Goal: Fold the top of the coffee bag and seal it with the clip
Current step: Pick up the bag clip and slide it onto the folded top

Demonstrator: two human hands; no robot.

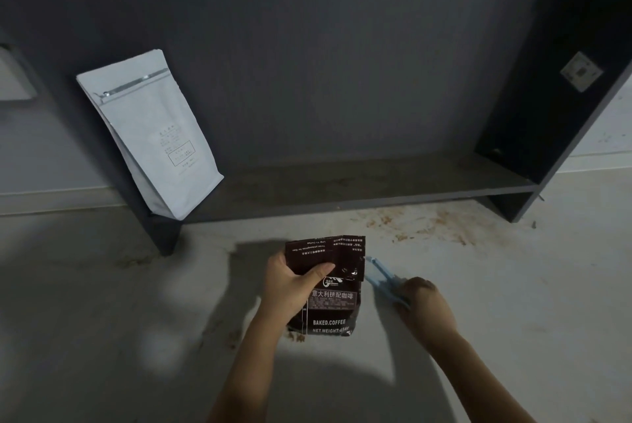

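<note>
A dark brown coffee bag stands upright on the pale floor, its top folded over toward me. My left hand grips the folded top from the left, thumb across the front. A light blue clip lies just right of the bag, its jaws apart and pointing at the fold's right edge. My right hand holds the clip by its rear end.
A white coffee pouch leans on the left end of a low dark shelf against the dark wall. Brown coffee stains and crumbs mark the floor in front of the shelf and under the bag.
</note>
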